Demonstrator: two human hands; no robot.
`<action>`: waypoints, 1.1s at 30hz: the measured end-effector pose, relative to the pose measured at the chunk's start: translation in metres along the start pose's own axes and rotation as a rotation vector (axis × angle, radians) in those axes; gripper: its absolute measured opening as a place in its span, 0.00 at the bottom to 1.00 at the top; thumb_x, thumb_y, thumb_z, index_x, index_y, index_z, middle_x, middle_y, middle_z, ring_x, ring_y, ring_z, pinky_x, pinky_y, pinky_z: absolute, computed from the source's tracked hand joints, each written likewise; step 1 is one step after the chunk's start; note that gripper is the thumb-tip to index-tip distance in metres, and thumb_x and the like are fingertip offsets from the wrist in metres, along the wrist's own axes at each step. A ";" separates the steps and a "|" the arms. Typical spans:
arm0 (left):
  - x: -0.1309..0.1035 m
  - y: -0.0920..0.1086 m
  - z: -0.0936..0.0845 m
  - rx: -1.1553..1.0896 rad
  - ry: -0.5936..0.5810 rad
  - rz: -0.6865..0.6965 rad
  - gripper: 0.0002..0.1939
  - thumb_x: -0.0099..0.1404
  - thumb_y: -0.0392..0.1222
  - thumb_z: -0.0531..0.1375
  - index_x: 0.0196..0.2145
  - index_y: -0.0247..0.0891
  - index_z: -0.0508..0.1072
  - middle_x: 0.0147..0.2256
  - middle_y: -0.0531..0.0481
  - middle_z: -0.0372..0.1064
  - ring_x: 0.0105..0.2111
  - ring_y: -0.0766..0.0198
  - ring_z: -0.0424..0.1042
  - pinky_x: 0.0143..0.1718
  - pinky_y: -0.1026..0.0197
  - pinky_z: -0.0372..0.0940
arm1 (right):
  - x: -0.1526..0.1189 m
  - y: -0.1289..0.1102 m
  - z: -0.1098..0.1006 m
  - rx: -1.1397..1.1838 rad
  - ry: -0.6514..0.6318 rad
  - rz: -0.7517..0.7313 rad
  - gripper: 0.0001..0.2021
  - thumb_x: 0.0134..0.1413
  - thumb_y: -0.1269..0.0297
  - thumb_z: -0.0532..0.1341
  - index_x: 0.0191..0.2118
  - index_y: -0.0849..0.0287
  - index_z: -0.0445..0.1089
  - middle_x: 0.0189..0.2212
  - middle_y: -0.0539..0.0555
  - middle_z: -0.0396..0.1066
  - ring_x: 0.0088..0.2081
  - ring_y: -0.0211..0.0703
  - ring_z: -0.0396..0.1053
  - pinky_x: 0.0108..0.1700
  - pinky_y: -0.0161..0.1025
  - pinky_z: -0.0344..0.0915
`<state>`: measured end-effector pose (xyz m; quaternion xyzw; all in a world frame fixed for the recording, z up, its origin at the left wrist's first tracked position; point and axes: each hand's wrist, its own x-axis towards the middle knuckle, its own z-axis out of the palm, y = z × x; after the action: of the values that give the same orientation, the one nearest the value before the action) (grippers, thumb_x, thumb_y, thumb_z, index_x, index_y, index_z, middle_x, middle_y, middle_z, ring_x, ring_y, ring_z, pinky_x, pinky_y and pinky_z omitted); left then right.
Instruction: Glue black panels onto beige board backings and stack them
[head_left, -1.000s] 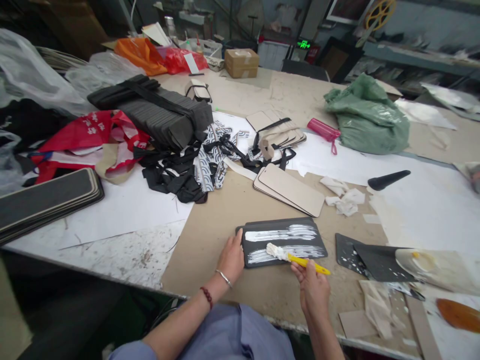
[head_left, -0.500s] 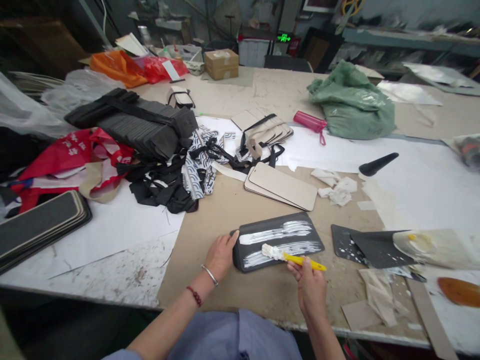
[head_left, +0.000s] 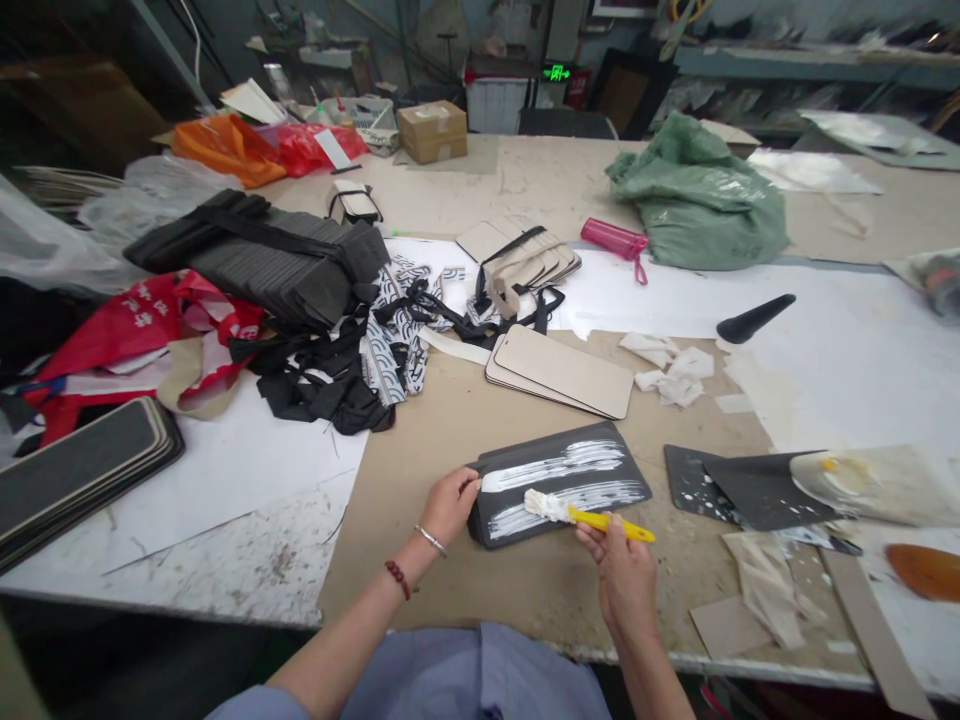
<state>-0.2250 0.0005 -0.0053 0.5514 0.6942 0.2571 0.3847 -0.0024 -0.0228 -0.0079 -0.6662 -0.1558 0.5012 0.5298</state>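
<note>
A dark grey rectangular board (head_left: 559, 467) lies at a slant on the brown sheet, with streaks of white paste across its top; another dark edge shows under it at the left. My left hand (head_left: 448, 510) pinches its left edge between thumb and fingers. In my right hand (head_left: 624, 575), closed around the yellow handle, is a brush (head_left: 611, 523). Its paste-laden bristles rest on the lower white streak. Just behind the board sit a few beige rounded panels (head_left: 564, 370).
To the right, a paste-spotted dark sheet (head_left: 757, 490) lies beside a pale scoop-like container (head_left: 862, 480). A black tapered object (head_left: 756, 318) and a green plastic bag (head_left: 697, 200) are farther back. Bundled grey boards (head_left: 262, 255) and black fabric strips (head_left: 322, 385) crowd the left.
The fingers of my left hand have drawn together at the board's left edge, and the wrist has shifted slightly right. My right hand and the brush keep almost the same place.
</note>
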 end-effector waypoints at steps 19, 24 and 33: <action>0.002 -0.010 0.003 -0.242 -0.185 -0.223 0.09 0.55 0.35 0.48 0.20 0.37 0.63 0.15 0.56 0.60 0.18 0.69 0.64 0.20 0.68 0.58 | -0.020 -0.019 0.033 -0.344 -0.086 -0.355 0.20 0.46 0.48 0.56 0.36 0.62 0.61 0.24 0.52 0.70 0.26 0.43 0.70 0.34 0.45 0.69; -0.003 -0.010 -0.003 -0.226 -0.203 -0.183 0.10 0.55 0.35 0.48 0.19 0.37 0.65 0.14 0.56 0.61 0.17 0.68 0.64 0.20 0.67 0.58 | -0.013 -0.026 0.024 -0.353 -0.133 -0.350 0.19 0.48 0.49 0.55 0.37 0.62 0.61 0.24 0.53 0.71 0.26 0.44 0.71 0.33 0.45 0.70; -0.010 -0.009 -0.010 -0.292 -0.170 -0.260 0.09 0.55 0.36 0.48 0.20 0.37 0.63 0.13 0.57 0.61 0.15 0.67 0.65 0.18 0.67 0.59 | 0.077 -0.058 -0.024 -0.354 0.184 -0.475 0.17 0.46 0.50 0.54 0.33 0.62 0.61 0.21 0.51 0.69 0.24 0.44 0.70 0.32 0.44 0.69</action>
<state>-0.2373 -0.0109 -0.0047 0.4155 0.6799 0.2556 0.5475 0.0714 0.0435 0.0021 -0.7359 -0.3433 0.2659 0.5196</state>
